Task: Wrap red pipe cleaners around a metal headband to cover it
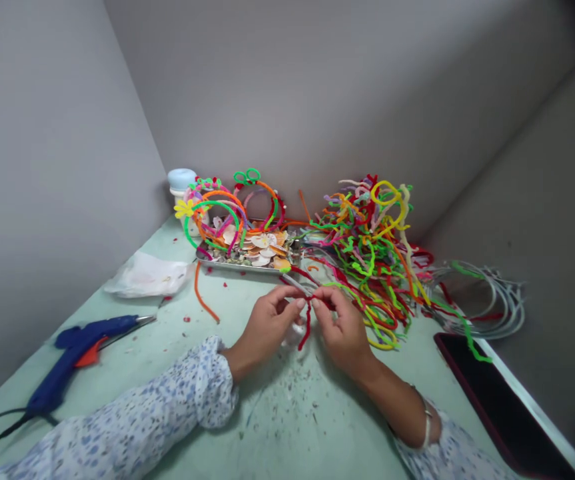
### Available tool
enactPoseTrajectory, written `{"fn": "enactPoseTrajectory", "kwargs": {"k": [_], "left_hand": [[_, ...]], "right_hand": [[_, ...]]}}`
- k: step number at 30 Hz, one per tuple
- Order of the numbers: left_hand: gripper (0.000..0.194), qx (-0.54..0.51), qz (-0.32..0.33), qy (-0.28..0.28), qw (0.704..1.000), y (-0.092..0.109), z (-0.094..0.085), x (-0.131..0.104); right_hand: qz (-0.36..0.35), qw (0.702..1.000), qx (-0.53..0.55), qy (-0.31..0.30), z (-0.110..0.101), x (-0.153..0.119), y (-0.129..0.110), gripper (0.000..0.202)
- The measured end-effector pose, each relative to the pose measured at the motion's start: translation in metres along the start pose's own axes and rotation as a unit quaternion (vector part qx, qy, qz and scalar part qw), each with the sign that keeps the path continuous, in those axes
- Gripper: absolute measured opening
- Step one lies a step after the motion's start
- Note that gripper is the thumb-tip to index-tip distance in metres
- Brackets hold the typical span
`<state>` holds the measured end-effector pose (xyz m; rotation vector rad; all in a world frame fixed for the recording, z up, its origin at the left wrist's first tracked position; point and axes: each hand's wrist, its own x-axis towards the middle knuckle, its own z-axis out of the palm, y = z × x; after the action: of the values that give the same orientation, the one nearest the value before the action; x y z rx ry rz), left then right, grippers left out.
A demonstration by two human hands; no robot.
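A red pipe cleaner [306, 328] is pinched between my two hands over the middle of the table, one end hanging down between them. My left hand [273, 320] closes thumb and fingertips on it from the left. My right hand [342, 327] pinches it from the right, almost touching the left fingertips. Some whitish material shows below the left fingers; I cannot make out what it is. Just beyond the hands stands a metal tray [247, 268] of seashells [264, 243], with several pipe-cleaner headbands [216, 200] resting on it.
A heap of coloured pipe cleaners [367, 247] lies at back right, beside a coil of grey wire [507, 303] and a phone [497, 400]. At left are a blue glue gun [62, 367], a clear plastic bag [147, 275] and a blue-lidded container [182, 180]. Grey walls enclose the table.
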<state>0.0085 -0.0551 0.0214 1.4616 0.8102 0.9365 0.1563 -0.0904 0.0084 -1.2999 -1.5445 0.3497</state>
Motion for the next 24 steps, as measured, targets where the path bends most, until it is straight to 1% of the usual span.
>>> {"fn": "enactPoseTrajectory", "kwargs": {"k": [1, 3, 6, 12, 14, 18, 24], "left_hand": [[0.027, -0.013, -0.01, -0.011, 1.0, -0.001, 0.0, 0.001], [0.026, -0.02, -0.014, -0.014, 1.0, -0.004, -0.001, 0.002], [0.026, -0.016, -0.019, -0.011, 1.0, -0.008, -0.002, 0.002], [0.026, -0.016, -0.018, -0.051, 0.998, -0.01, 0.0, 0.002], [0.026, -0.022, -0.016, -0.052, 0.998, -0.011, 0.0, 0.002], [0.024, -0.019, -0.017, -0.047, 0.999, -0.011, 0.001, 0.002], [0.024, -0.028, -0.043, -0.046, 0.998, -0.011, 0.001, 0.004]], "right_hand": [[-0.012, 1.0, -0.007, -0.001, 0.002, -0.003, 0.001, 0.008], [-0.022, 1.0, -0.012, -0.006, 0.005, -0.008, 0.002, 0.009], [-0.015, 1.0, -0.002, -0.011, 0.007, -0.012, 0.003, 0.009], [-0.006, 0.999, 0.008, -0.042, 0.0, -0.016, 0.006, 0.012], [-0.004, 0.999, 0.01, -0.051, -0.002, -0.016, 0.007, 0.013], [-0.004, 0.999, 0.006, -0.05, -0.003, -0.016, 0.009, 0.012], [-0.004, 0.999, -0.014, -0.038, -0.001, -0.015, 0.012, 0.008]]}}
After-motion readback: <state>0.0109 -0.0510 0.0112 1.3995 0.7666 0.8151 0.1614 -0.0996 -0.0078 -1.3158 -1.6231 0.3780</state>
